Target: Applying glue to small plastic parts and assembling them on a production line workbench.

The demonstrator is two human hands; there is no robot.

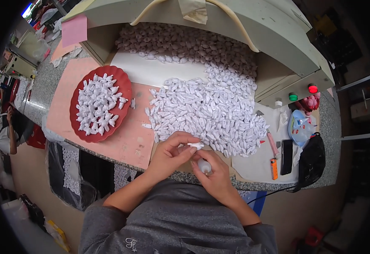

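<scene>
My left hand (169,155) pinches a small white molded piece (196,145) between thumb and fingertips, just above the table's front edge. Beside it, my right hand (217,174) is closed around a small translucent white bottle (204,166), whose rounded end shows in the palm. The two hands nearly meet, and the bottle's tip is hidden by fingers. Right beyond them spreads a large heap of small white elongated pieces (202,108). To the left, a red scalloped plate (75,120) bears several white figures with stubby limbs (100,103).
A grey hooded machine (273,29) arches over the back, with more round white pieces (185,40) under it. Along the right lie an orange lighter (274,169), a black phone (286,157), a black bag (312,160) and a blue-and-clear package (300,128). Pink sheeting (140,122) covers the table's left.
</scene>
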